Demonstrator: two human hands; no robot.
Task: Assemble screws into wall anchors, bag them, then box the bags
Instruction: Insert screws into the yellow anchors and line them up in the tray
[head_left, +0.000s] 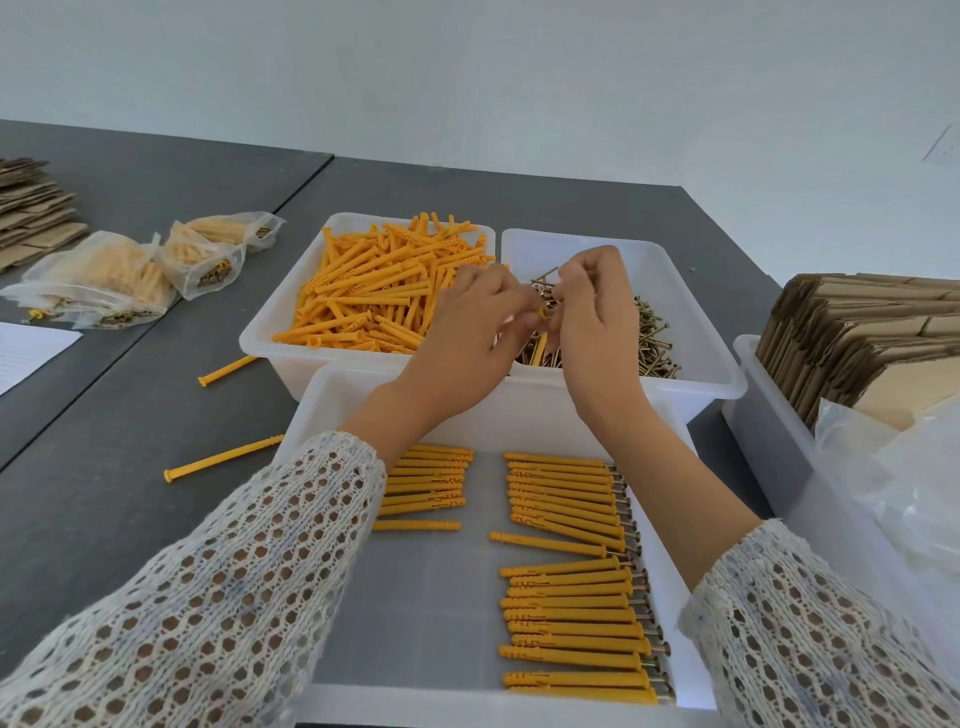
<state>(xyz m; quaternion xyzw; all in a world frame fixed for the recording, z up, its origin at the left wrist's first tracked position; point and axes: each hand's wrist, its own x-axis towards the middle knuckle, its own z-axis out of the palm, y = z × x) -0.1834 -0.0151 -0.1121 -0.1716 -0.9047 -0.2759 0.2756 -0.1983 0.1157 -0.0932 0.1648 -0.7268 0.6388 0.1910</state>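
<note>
Ribbed yellow plastic anchor (540, 332) hangs above the screw bin (696, 332) near the bench's far edge. Left hand (470, 332) and right hand (589, 317) meet over it, fingers curled, pinching its collar end.

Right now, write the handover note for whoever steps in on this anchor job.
Left hand and right hand pinch one yellow anchor between them over the bins; a screw seems to be going in.
Loose anchors fill the left bin, screws the right.
Done: rows of assembled anchors in the near tray, three filled bags at left.
Left: finish this one, bag the rows, box the bags using the flat cartons.
</note>
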